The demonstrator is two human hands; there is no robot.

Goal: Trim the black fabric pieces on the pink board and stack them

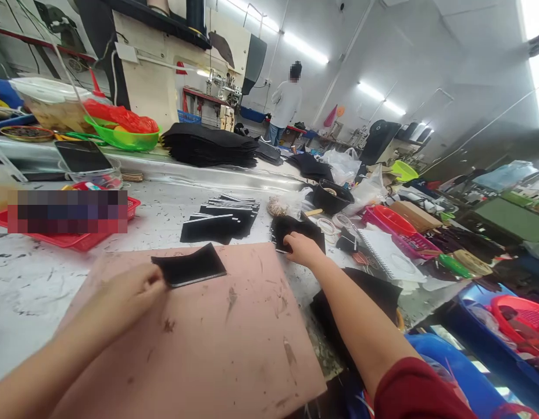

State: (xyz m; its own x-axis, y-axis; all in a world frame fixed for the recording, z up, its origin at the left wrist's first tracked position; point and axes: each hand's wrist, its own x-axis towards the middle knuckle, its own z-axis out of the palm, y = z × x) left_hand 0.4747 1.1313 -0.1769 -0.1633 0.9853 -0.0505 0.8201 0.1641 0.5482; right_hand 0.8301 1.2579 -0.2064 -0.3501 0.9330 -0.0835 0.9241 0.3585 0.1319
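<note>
My left hand (151, 288) is closed on the left end of a black fabric-like piece (193, 266) with a pale strip along its near edge. That piece is over a pink board (234, 349), its far corner curling up. To the right, my right hand (303, 250) is at a small pile of black pieces (302, 228), with bent fingers pinching at the pile's near left side. How many pieces those fingers hold is hidden. Just past the board lies a fanned-out set of black pieces with white edges (221, 218).
A red basket (79, 241) stands at left. Tall black stacks (210, 145) line the raised ledge behind. A black bowl (332, 198), tape rolls (327, 226), a spiral notebook (393, 256) and a pink basket (404, 233) crowd the right. A person (286, 102) stands far back.
</note>
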